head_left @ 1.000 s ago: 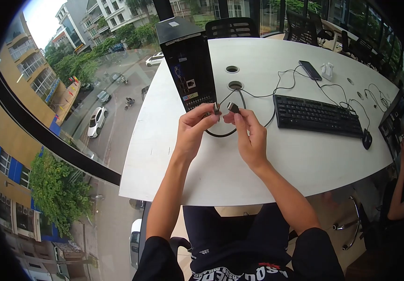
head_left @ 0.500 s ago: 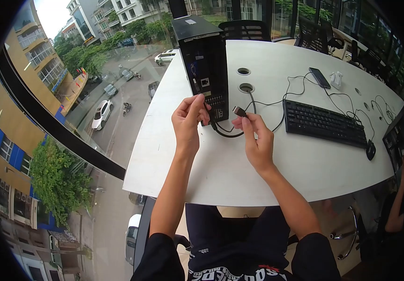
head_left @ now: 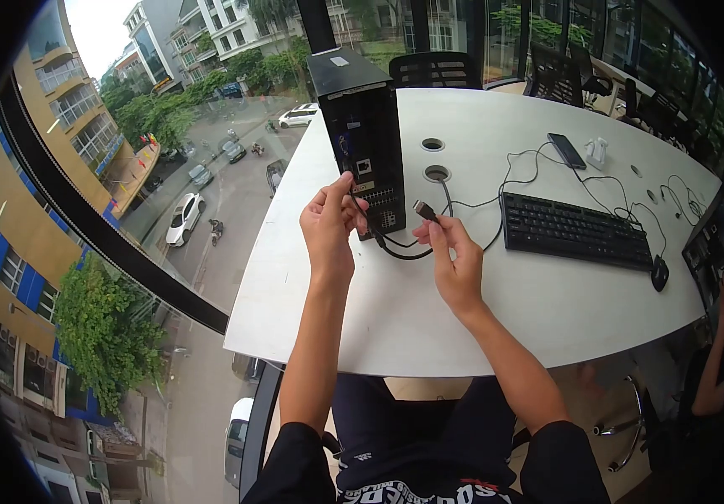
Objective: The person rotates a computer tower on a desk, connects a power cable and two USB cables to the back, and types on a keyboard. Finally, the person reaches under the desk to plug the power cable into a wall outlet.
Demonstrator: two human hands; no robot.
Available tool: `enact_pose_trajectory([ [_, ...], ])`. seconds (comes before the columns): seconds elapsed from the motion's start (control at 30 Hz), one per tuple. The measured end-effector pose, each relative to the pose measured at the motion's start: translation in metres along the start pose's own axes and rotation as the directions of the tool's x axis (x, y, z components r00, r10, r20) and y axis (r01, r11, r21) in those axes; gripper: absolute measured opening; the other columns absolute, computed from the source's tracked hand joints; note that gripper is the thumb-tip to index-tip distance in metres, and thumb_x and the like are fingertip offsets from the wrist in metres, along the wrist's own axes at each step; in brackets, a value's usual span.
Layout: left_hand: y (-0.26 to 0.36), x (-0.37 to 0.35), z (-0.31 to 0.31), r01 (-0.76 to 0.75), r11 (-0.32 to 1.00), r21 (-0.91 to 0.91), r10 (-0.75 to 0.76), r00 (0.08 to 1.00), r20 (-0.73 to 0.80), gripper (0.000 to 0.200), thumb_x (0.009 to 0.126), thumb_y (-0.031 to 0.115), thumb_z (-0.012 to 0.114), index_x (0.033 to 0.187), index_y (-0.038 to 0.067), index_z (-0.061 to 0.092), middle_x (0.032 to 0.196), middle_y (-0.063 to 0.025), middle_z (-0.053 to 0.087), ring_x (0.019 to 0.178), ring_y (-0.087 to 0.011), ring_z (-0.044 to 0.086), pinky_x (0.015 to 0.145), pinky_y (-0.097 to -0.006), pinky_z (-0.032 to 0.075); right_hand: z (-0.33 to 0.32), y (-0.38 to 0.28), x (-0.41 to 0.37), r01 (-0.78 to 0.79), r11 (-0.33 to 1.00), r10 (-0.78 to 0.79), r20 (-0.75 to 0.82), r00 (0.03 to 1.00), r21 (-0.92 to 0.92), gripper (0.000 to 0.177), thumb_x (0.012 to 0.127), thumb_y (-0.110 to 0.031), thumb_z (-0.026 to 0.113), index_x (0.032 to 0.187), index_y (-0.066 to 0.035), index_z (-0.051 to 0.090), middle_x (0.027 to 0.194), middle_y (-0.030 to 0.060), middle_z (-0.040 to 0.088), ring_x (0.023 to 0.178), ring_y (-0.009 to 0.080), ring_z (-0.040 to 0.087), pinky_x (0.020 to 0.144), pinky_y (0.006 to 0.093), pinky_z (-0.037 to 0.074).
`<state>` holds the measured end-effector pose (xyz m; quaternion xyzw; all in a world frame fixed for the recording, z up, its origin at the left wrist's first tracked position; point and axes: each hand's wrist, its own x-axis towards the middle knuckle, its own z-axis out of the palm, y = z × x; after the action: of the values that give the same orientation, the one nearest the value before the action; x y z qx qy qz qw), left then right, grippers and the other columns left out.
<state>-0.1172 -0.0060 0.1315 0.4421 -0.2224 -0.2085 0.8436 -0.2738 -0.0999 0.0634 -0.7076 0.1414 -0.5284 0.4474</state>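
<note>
A black computer tower [head_left: 376, 126] stands upright on the white desk [head_left: 396, 323], its back panel of ports turned towards me. My left hand [head_left: 328, 223] is closed on a black cable [head_left: 408, 255] in front of the tower's lower ports. Between the thumb and fingers of my right hand [head_left: 456, 256] is a cable plug [head_left: 425, 211] with a flat metal tip, which looks like an HDMI plug. It points up and left, apart from the tower. The cable loops below and between both hands.
To the right lie a keyboard [head_left: 576, 231], a mouse [head_left: 659, 273], a phone [head_left: 567, 150] and thin cables. Two round cable holes, a rear one [head_left: 433, 144] and a nearer one [head_left: 437, 173], sit behind my right hand. Another person's arm [head_left: 715, 344] shows at far right.
The view has tilted a little, so the tower and desk sit lower and slightly left. The plug in my right hand has turned to point more up and left. Both hands keep their holds.
</note>
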Motion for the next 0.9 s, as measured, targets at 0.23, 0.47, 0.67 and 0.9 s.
enact_pose_trajectory([
  [0.23,0.005,0.002,0.007,-0.024,0.998,0.055,0.023,1.0,0.012,0.025,0.098,0.027,0.078,0.096,0.005,0.068,0.073,-0.0021,0.068,0.052,-0.0073,0.057,0.05,-0.0226,0.045,0.001,0.001,-0.001,0.0,1.0,0.0,-0.002,1.0,0.0,0.024,0.111,-0.017,0.058,0.114,0.004,0.069,0.092,0.0101,0.079,0.083,0.0163,0.074,0.079,0.0297,0.057],
  [0.47,0.005,0.007,0.0,-0.007,0.991,0.133,0.003,1.0,0.027,0.024,0.099,0.026,0.077,0.099,0.004,0.069,0.073,-0.001,0.068,0.053,-0.007,0.057,0.051,-0.0225,0.045,-0.001,0.004,0.001,-0.01,1.0,0.01,-0.002,1.0,-0.004,0.023,0.111,-0.017,0.058,0.114,0.002,0.07,0.089,0.0085,0.078,0.077,0.0152,0.072,0.073,0.029,0.056],
  [0.67,0.008,0.018,-0.017,-0.114,0.974,0.198,0.118,0.993,-0.009,0.04,0.104,0.037,0.069,0.106,-0.002,0.067,0.073,-0.0068,0.07,0.054,-0.0118,0.059,0.054,-0.0249,0.046,-0.002,0.004,0.001,-0.005,1.0,0.004,0.009,1.0,0.023,0.024,0.112,-0.019,0.057,0.117,0.001,0.068,0.091,0.0074,0.078,0.079,0.0155,0.072,0.07,0.028,0.055],
  [0.9,-0.047,0.072,-0.081,-0.276,0.858,0.434,0.368,0.918,-0.145,0.042,0.112,0.032,0.052,0.099,-0.004,0.068,0.07,-0.012,0.072,0.049,-0.0114,0.059,0.049,-0.0258,0.044,0.0,0.002,-0.001,0.096,0.994,-0.095,-0.01,0.995,0.055,0.027,0.114,-0.021,0.052,0.118,0.001,0.066,0.095,0.0079,0.078,0.082,0.0156,0.071,0.07,0.0283,0.054],
])
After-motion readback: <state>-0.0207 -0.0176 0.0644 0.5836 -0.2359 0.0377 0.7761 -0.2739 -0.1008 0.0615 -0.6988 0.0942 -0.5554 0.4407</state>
